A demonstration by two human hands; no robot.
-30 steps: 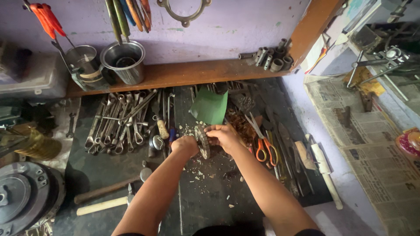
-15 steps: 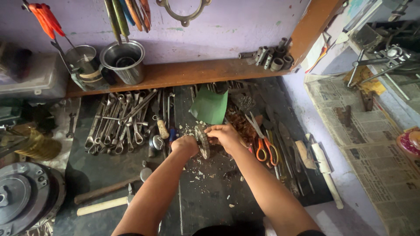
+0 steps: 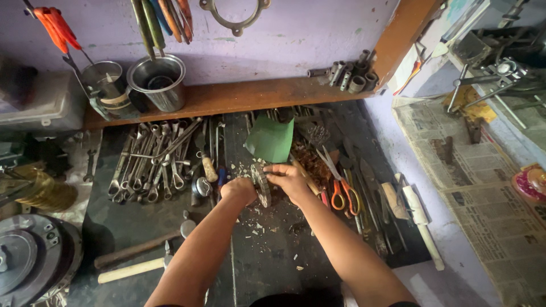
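Round toothed metal part (image 3: 261, 183) stands on edge at centre of dark workbench (image 3: 142, 224), pale scrapings scattered around and below it. Left hand (image 3: 239, 190) curled against its left side, right hand (image 3: 290, 179) gripping from right and top; hands close together, both clamped on part. Green sheet (image 3: 271, 139) just behind. Row of spanners (image 3: 151, 159) to left, orange-handled scissors (image 3: 340, 187) to right. Two hammers (image 3: 142, 256) at near left. Steel cups (image 3: 158, 82) on wooden shelf (image 3: 244, 94).

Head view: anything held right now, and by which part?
Yes: a round toothed metal disc, on edge, gripped at its rim between left hand and right hand.
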